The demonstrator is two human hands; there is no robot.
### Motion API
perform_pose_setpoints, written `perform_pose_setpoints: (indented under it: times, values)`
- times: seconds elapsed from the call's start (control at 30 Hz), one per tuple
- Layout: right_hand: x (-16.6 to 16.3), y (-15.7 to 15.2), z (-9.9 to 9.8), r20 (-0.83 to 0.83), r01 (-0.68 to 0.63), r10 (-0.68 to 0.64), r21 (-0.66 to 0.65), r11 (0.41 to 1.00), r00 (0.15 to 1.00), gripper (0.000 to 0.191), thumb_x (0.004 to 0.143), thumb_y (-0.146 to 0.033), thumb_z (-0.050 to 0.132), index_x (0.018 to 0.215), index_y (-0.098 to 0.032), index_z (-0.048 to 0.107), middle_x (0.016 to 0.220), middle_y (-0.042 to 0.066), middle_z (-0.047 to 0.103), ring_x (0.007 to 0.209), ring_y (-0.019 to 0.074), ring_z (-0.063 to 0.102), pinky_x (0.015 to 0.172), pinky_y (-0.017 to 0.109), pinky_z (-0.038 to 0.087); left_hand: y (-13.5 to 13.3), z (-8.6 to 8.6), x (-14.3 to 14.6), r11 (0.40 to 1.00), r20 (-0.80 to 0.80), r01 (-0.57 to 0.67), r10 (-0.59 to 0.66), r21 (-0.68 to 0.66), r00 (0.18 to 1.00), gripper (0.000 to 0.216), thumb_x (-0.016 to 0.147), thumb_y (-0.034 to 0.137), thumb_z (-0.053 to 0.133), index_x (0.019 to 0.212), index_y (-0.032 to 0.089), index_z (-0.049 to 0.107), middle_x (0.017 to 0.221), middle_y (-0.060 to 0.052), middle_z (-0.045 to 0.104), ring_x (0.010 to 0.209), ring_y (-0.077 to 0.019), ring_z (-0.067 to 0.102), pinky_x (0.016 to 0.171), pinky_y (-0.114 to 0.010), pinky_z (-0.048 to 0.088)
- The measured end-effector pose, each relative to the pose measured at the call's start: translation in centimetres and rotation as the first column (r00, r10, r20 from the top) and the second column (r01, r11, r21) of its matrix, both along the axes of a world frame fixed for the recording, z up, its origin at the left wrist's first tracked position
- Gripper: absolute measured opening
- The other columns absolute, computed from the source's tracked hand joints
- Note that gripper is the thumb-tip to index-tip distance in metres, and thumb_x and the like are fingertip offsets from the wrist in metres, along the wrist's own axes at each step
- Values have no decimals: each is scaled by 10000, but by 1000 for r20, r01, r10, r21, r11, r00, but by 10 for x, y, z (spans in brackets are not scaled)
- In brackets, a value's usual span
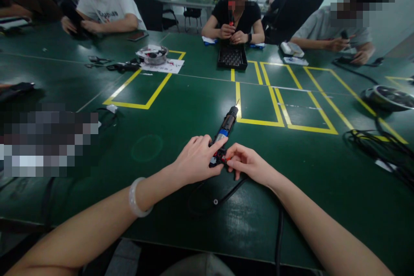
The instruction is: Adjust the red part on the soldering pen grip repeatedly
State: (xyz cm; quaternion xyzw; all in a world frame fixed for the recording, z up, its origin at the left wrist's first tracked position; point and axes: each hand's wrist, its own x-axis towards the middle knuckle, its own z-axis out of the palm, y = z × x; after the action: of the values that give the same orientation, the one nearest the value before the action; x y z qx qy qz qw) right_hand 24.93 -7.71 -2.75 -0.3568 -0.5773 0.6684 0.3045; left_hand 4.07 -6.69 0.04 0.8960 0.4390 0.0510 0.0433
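An electric screwdriver (227, 126), black with a blue band and red parts at its rear, lies on the green table (168, 146) with its bit pointing away from me. My left hand (196, 161) is closed around the tool's rear end, index finger laid over the body. Opposite it, my right hand (249, 164) pinches the same red rear part with fingertips. A black cable (226, 196) runs from the tool toward me and off the table edge. A pale bangle (137, 198) sits on my left wrist.
Yellow tape rectangles (284, 108) mark the table. A black tray (232, 57) stands before the person opposite, who holds a similar tool. A solder spool (152, 54) and paper lie far left, coiled black cables (378, 146) at right. Several other people sit around the table.
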Motion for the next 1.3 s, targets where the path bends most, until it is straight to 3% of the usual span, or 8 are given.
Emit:
perform_pose_setpoints:
  times: [0.2,0.37,0.43,0.6,0.73,1.0,1.3]
  values:
    - [-2,-4,1,215,-29,-12,189,982,977,125,912,-316,573,940,-204,525,754,-23,527,615,105,554,439,182,472,0,-1,-1,1000,2,8,-8,6,1000,700,844,455,555,1484,229,385,1031,-99,534,976,-261,521,899,-400,403]
    - [-2,-4,9,354,-55,-99,401,914,930,148,895,-176,564,1039,-198,534,893,8,610,646,93,552,521,197,439,-1,-1,-1,1000,2,15,-15,9,1000,706,851,455,548,1494,225,372,1026,-100,533,976,-262,517,897,-401,404]
    - [-3,-4,10,389,-57,-130,434,899,912,158,884,-162,575,1034,-192,536,904,10,628,646,95,553,543,209,428,0,-1,-1,1000,-5,12,-12,8,1000,705,848,458,552,1491,229,376,1023,-98,532,970,-261,518,889,-399,406]
    - [-3,-3,9,471,-70,-174,455,888,865,72,875,-194,607,943,-189,583,678,-44,547,561,101,509,532,219,392,0,-1,-1,1000,-7,8,-8,-2,1000,708,845,465,557,1489,236,374,1031,-98,535,971,-260,521,892,-401,403]
    - [-2,-2,9,439,-61,-218,539,840,872,23,869,-187,615,891,-183,608,831,6,569,654,111,542,567,223,421,0,-1,-1,1000,-9,12,-12,8,1000,715,847,469,559,1494,235,366,1033,-101,537,964,-265,521,893,-407,402]
    - [-6,-3,9,402,-16,-174,427,904,899,67,864,-166,609,915,-185,571,699,-37,566,601,106,528,554,216,405,0,-3,-2,1000,-12,19,-18,15,1000,708,861,491,550,1496,239,365,1037,-99,529,973,-264,517,892,-400,402]
    - [-9,-6,6,391,-18,-178,449,893,903,139,846,-124,571,965,-191,545,765,-26,610,606,102,537,571,219,418,0,-2,-2,1000,-14,21,-21,15,1000,699,879,514,536,1500,251,352,1030,-94,527,966,-259,519,894,-400,406]
